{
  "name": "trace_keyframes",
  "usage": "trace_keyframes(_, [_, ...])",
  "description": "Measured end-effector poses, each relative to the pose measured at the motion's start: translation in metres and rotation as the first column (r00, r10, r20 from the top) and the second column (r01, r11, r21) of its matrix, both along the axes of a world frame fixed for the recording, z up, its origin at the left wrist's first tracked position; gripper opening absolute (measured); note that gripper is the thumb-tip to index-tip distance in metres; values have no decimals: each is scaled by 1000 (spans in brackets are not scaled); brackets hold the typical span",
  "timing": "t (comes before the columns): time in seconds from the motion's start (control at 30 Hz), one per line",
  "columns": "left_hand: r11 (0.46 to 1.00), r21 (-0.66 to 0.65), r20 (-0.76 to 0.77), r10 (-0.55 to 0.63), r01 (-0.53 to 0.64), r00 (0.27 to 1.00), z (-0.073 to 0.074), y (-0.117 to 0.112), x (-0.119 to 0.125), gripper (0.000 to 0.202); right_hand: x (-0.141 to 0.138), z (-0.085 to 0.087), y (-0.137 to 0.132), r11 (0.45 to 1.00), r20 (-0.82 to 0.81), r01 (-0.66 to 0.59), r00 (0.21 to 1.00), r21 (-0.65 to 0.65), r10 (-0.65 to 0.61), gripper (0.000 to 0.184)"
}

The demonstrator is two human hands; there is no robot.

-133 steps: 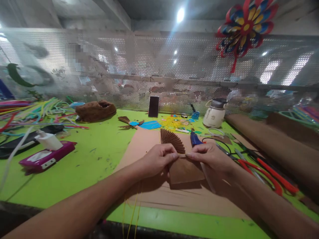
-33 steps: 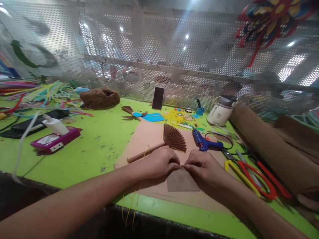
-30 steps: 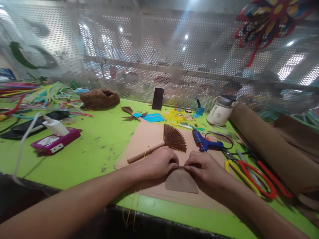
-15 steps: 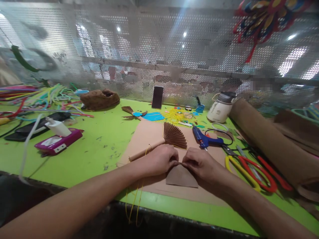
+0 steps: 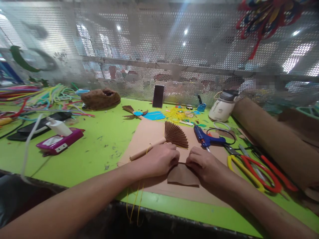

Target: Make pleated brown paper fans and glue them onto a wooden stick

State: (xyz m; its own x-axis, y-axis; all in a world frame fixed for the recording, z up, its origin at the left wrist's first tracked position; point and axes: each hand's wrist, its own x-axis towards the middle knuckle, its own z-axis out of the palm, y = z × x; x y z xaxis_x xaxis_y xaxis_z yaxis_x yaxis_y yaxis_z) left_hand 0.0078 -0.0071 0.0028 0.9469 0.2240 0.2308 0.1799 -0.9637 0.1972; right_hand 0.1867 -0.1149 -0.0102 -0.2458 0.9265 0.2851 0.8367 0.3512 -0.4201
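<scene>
Actually, all the work here gathers around one small piece of brown paper (image 5: 183,176), which is in the two hands, a little above the nearer half of a large tan sheet (image 5: 149,131). The left hand (image 5: 161,158) pinches its upper edge, and the right hand (image 5: 201,161) pinches the same edge just beside, so both grips are closed on the paper, with a narrow gap between the hands. The lower part of the paper spreads free, towards the person. Just behind the left hand lies a pale rolled tube (image 5: 147,150), with a pleated brown fan (image 5: 176,135) at its farther end; whether the hand touches this tube, I cannot tell. Some yellow strings (image 5: 136,199) hang over the front edge of the green table (image 5: 97,132). Beyond the right hand there is a blue glue gun (image 5: 208,137), and more to the right lie scissors handles (image 5: 275,188), yellow and red, near a long brown roll (image 5: 271,139). Farther back I see a blue paper shape (image 5: 154,115), a heap of yellow shreds (image 5: 178,114), a phone (image 5: 158,96) leaning upright and a white flask (image 5: 221,109). On the left side, a white plug (image 5: 59,127) sits in a purple power strip (image 5: 61,142).
</scene>
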Motion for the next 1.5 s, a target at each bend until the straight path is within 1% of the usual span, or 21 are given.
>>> trace_keyframes(0.2, [998, 57, -29, -36, 38, 999, -1, -1, -2, 24, -2, 4, -4, 1000, 38, -23, 999, 15, 22, 22])
trace_keyframes(0.3, [997, 64, -27, -42, 44, 999, 0, -2, -2, 22, -2, 4, -6, 1000, 66, 1, 998, -5, 0, 20])
trace_keyframes(0.43, [998, 39, -36, -52, 53, 998, 7, -4, -4, 20, -3, 6, -9, 998, 104, 36, 994, -42, -31, 19])
trace_keyframes(0.57, [999, -25, -84, -50, 48, 995, 14, -4, -8, 17, -5, 12, -14, 996, 101, 49, 994, -72, -42, 19])
trace_keyframes(0.63, [998, -46, -87, -38, 34, 996, 15, -3, -9, 15, -5, 15, -17, 995, 103, 53, 994, -79, -44, 19])
trace_keyframes(0.73, [999, -39, -81, -21, 18, 997, 13, -3, -11, 13, -5, 16, -19, 995, 125, 63, 991, -80, -53, 18])
trace_keyframes(0.9, [997, 74, -86, -18, 25, 996, 14, -8, -12, 18, -4, 15, -19, 996, 164, 67, 985, -59, -57, 17])
trace_keyframes(1.1, [978, 204, -80, -21, 38, 997, 16, -13, -14, 21, -5, 9, -16, 998, 208, 4, 978, 67, -18, 14])
trace_keyframes(1.2, [965, 256, -80, -34, 53, 996, 12, -15, -14, 18, -6, 6, -16, 994, 292, -40, 956, 97, 10, 14])
trace_keyframes(1.3, [958, 279, -74, -49, 67, 996, 10, -16, -12, 14, -4, 3, -18, 988, 419, -101, 907, 117, 43, 13])
trace_keyframes(1.37, [968, 239, -63, -61, 75, 996, 11, -15, -11, 14, -1, -1, -20, 984, 459, -107, 888, 141, 31, 13])
trace_keyframes(1.4, [978, 198, -54, -63, 72, 997, 12, -14, -10, 15, 0, -3, -20, 983, 457, -98, 889, 156, 16, 14])
trace_keyframes(1.43, [989, 134, -45, -59, 64, 997, 14, -12, -10, 16, 1, -5, -21, 981, 443, -93, 896, 171, 8, 15])
trace_keyframes(1.47, [998, 40, -36, -44, 46, 998, 16, -10, -8, 17, 1, -6, -21, 978, 424, -89, 906, 189, 0, 16])
trace_keyframes(1.5, [996, -86, -30, -21, 19, 999, 17, -8, -7, 19, 0, -6, -22, 976, 403, -80, 915, 205, -9, 17])
